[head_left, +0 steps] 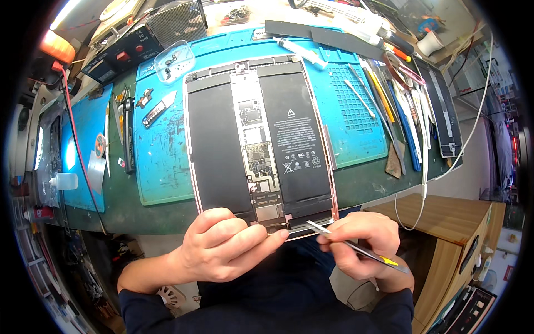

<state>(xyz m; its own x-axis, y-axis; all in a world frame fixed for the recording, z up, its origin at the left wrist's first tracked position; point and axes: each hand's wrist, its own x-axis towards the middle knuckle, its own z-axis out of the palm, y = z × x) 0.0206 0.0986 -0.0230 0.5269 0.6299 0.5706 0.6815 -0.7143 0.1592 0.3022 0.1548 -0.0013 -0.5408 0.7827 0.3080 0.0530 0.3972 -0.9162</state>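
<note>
An opened tablet [253, 145] lies in front of me with its insides showing. Two black battery cells flank a narrow strip with a circuit board [259, 160]. My left hand [225, 247] is closed at the tablet's near edge, fingers curled and the index finger reaching along that edge; its thumb is hidden. In my right hand [364, 245] are slim grey tweezers [361, 249] with a yellow mark, pinched between thumb and fingers. Their tip points left, over the tablet's near right corner. Whether the tip touches anything there I cannot tell.
Under the tablet is a blue work mat [161, 178]. A clear dish [174, 60] of small parts and a syringe [300, 53] stand behind. Several hand tools [400, 111] and a dark panel [439, 108] lie at right. A white cable [424, 167] hangs over the bench edge.
</note>
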